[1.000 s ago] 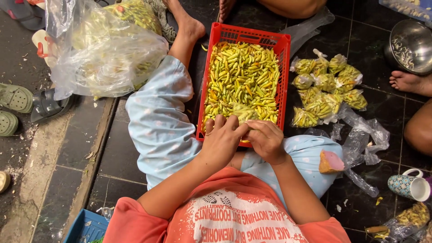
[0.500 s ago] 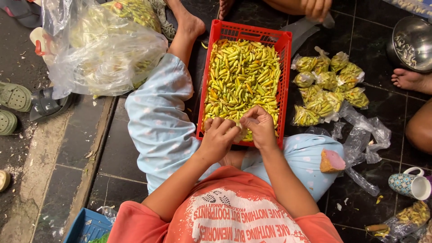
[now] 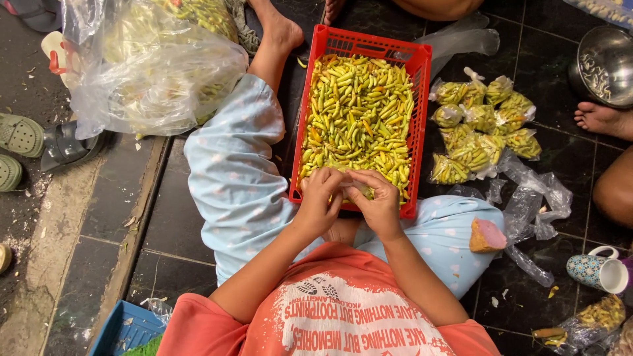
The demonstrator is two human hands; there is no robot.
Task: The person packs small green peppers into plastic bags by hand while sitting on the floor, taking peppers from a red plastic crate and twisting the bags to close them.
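Both hands meet at the near edge of the red basket [image 3: 315,99], which sits on the dark floor between the legs. The left hand [image 3: 321,200] and right hand [image 3: 377,203] pinch one chili [image 3: 361,191] together, fingers narrowed; small filled bags [image 3: 481,125] lie just beside the basket's right edge.

To my left I see a big clear plastic bag [image 3: 155,72] bulging with pale produce on the dark tiled floor [image 3: 184,231], with green sandals [image 3: 16,135] and a grey one [image 3: 66,146] beside it on the concrete strip, and a blue crate corner [image 3: 125,328] at the bottom edge. To my right I see a cluster of small knotted bags of chilies [image 3: 481,125], loose empty plastic bags [image 3: 534,204], a steel bowl [image 3: 606,62], a patterned mug [image 3: 597,271] and another person's bare foot [image 3: 603,118].
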